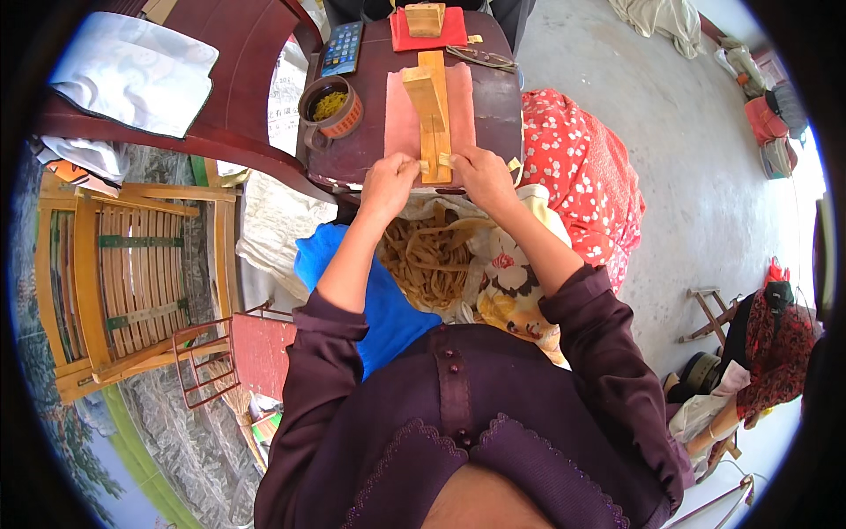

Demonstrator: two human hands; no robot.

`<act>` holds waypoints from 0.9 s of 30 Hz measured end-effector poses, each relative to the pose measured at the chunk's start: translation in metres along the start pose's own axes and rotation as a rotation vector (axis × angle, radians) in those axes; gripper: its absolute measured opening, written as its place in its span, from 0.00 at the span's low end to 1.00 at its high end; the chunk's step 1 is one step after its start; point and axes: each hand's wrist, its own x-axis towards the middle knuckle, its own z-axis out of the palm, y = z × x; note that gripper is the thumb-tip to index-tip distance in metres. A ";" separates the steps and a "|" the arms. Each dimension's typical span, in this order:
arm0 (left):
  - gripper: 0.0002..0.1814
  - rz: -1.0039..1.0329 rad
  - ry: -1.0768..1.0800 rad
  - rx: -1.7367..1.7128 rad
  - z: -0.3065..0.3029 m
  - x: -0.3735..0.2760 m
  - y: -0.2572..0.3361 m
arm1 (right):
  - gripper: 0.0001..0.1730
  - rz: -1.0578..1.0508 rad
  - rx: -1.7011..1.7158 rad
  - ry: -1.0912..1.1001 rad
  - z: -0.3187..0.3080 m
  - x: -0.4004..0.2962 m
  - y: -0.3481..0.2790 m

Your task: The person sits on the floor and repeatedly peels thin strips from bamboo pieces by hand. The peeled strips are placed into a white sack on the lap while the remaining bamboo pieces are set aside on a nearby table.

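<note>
A narrow wooden board (433, 173) with an upright wooden block (422, 89) stands on a pink towel (400, 112) before me. At the board's near end, my left hand (390, 182) pinches a short pale strip (424, 166) from the left. From the right, my right hand (486, 173) pinches another pale strip end (445, 159). I cannot tell whether both ends belong to one strip. Between my knees and the stool seat lies a heap of tan flat strips (429, 258), partly coiled. My forearms pass on either side of it.
The dark red stool seat (492, 99) bears a mug (340, 119) of dark liquid, a smartphone (342, 49), eyeglasses (486, 59) and a wooden block (424, 21) on red cloth. Left is a wooden chair (244, 59); another person's arm (714, 430) shows at right.
</note>
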 end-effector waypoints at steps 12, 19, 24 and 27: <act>0.27 -0.314 -0.495 -1.391 0.029 -0.110 -0.019 | 0.06 -0.770 0.176 0.078 0.016 -0.095 -0.049; 0.13 -0.334 -0.309 -1.255 0.025 -0.112 -0.008 | 0.04 -0.014 0.731 -0.292 0.016 -0.109 -0.047; 0.12 -0.133 -0.417 -0.587 0.007 -0.116 0.008 | 0.07 -0.571 0.289 0.106 0.015 -0.091 -0.048; 0.12 0.283 -0.017 -0.005 -0.001 -0.119 0.010 | 0.09 -0.294 0.349 -0.008 0.018 -0.090 -0.037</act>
